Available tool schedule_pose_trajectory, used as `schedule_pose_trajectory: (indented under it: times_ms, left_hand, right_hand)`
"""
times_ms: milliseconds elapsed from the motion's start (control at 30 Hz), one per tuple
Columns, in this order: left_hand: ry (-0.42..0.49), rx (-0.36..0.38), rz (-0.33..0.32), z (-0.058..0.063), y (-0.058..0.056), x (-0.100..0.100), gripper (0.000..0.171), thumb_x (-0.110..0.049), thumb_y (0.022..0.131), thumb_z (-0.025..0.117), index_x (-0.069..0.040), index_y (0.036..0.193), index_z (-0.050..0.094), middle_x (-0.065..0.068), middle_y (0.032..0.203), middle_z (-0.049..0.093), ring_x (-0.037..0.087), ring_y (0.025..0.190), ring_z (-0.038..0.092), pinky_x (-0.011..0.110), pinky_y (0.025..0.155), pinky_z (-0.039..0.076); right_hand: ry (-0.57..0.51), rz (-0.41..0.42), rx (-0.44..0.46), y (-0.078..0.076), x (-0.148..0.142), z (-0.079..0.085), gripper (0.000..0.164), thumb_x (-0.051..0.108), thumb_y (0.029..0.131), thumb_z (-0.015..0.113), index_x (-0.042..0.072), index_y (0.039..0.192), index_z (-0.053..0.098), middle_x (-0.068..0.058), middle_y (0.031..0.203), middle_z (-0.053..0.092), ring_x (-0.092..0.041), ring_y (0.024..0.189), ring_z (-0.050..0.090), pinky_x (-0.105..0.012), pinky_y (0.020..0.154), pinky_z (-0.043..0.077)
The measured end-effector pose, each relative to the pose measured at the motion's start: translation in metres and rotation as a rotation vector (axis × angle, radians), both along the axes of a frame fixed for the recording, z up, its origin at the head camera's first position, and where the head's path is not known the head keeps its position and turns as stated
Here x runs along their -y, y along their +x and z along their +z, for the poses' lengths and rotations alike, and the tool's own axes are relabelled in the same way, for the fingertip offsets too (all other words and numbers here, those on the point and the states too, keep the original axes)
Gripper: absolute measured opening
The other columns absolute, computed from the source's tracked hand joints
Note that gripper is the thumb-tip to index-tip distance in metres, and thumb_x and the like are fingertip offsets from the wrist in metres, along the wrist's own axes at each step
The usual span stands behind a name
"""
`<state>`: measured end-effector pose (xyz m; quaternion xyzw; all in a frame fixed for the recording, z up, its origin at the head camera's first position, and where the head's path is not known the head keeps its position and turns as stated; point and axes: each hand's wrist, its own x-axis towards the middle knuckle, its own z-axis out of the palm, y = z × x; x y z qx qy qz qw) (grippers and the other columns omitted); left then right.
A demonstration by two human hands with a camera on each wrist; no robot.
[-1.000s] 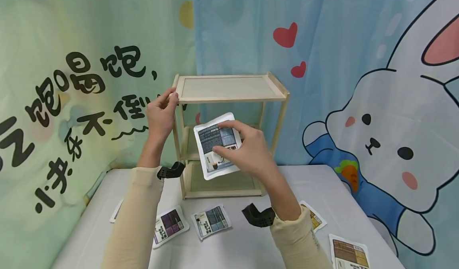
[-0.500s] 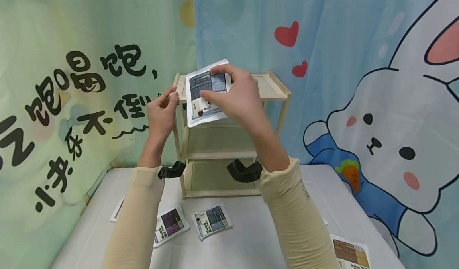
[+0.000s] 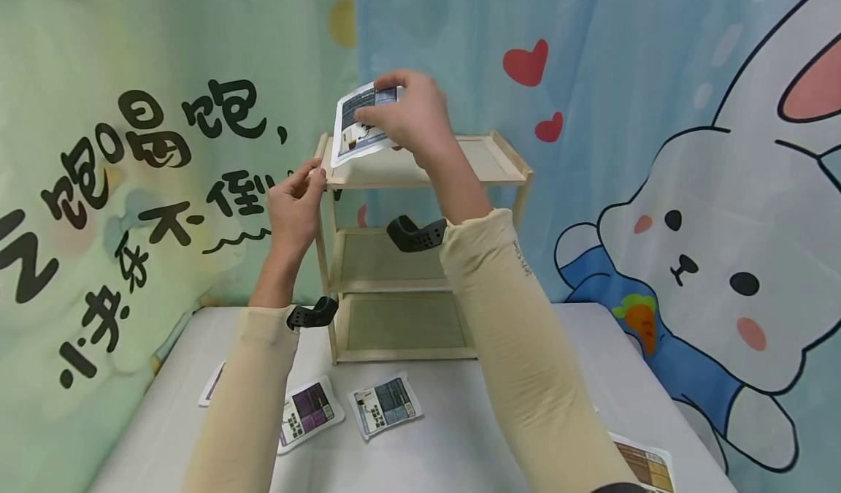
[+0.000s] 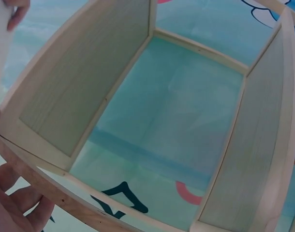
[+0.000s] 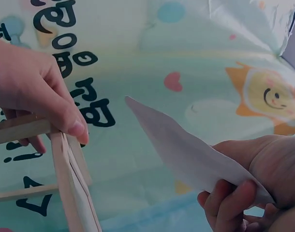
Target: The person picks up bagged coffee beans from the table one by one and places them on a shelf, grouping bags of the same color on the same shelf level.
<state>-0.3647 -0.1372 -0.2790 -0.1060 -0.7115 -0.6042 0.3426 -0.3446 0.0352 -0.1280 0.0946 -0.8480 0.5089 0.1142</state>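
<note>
A light wooden three-tier shelf rack (image 3: pixel 401 354) stands on the white table. My left hand (image 3: pixel 294 204) grips its top front-left corner, and in the left wrist view the fingers (image 4: pixel 38 208) curl under the wooden edge. My right hand (image 3: pixel 414 117) pinches a white pouch with a dark blue-grey label (image 3: pixel 358 117) by its right side, thumb on the printed face. The pouch is tilted and overlaps the left part of the rack's top shelf in the head view. In the right wrist view, the pouch (image 5: pixel 176 145) shows edge-on above the rack's corner.
On the table (image 3: pixel 453 442) lie a purple-labelled pouch (image 3: pixel 312 413), a blue-grey-labelled pouch (image 3: pixel 386 405) and a brown-labelled pouch (image 3: pixel 647 464). Another pouch (image 3: pixel 212 385) is partly behind the left sleeve. Printed curtains (image 3: pixel 460 40) hang behind and to the left.
My right hand has lifted the pouch from in front of the middle shelf up and slightly left to the top shelf's level. The left hand has stayed on the rack's corner.
</note>
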Motion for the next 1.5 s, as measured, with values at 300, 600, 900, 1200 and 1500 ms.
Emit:
schedule_pose_trajectory:
  times_ms: [300, 600, 900, 1200, 1500]
  left_hand:
    - [0.011, -0.007, -0.022, 0.001, -0.001, -0.002, 0.035, -0.032, 0.098, 0.057, -0.012, 0.126, 0.067, 0.01, 0.11, 0.07, 0.016, 0.097, 0.065, 0.032, 0.084, 0.049]
    - [0.024, -0.001, -0.024, 0.001, 0.0, -0.005, 0.036, -0.029, 0.098, 0.057, -0.009, 0.126, 0.067, 0.01, 0.109, 0.07, 0.016, 0.095, 0.065, 0.028, 0.081, 0.048]
    - [0.032, -0.001, -0.008, 0.0, -0.002, -0.006, 0.032, -0.017, 0.099, 0.055, -0.003, 0.126, 0.065, 0.019, 0.11, 0.069, 0.024, 0.097, 0.064, 0.024, 0.076, 0.045]
    - [0.023, -0.017, 0.02, -0.001, -0.002, 0.0, 0.034, -0.029, 0.098, 0.058, -0.011, 0.124, 0.068, 0.011, 0.107, 0.071, 0.016, 0.094, 0.065, 0.025, 0.076, 0.045]
    - [0.034, -0.009, 0.012, 0.004, 0.006, -0.004, 0.034, -0.023, 0.098, 0.057, -0.005, 0.126, 0.066, 0.018, 0.103, 0.07, 0.009, 0.081, 0.058, 0.023, 0.067, 0.04]
  right_hand:
    - [-0.009, 0.002, 0.094, -0.032, 0.009, 0.009, 0.05, 0.024, 0.084, 0.077, 0.018, 0.131, 0.059, -0.004, 0.127, 0.052, -0.016, 0.101, 0.06, -0.032, 0.075, 0.052]
    - [-0.067, -0.007, 0.144, -0.048, 0.006, -0.006, 0.046, 0.022, 0.089, 0.072, 0.014, 0.131, 0.058, -0.006, 0.122, 0.057, -0.016, 0.096, 0.062, -0.033, 0.074, 0.053]
    - [-0.073, -0.021, 0.153, -0.059, 0.011, -0.02, 0.042, 0.022, 0.089, 0.071, 0.013, 0.128, 0.06, -0.007, 0.117, 0.06, -0.014, 0.088, 0.063, -0.03, 0.07, 0.052]
    - [-0.052, -0.021, 0.196, -0.068, 0.016, -0.025, 0.042, 0.021, 0.089, 0.072, 0.012, 0.129, 0.06, -0.006, 0.116, 0.061, -0.014, 0.088, 0.062, -0.028, 0.066, 0.051]
    - [-0.075, 0.007, 0.269, -0.075, 0.016, -0.036, 0.042, 0.021, 0.091, 0.07, 0.012, 0.13, 0.058, -0.006, 0.118, 0.058, -0.013, 0.076, 0.055, -0.025, 0.058, 0.045]
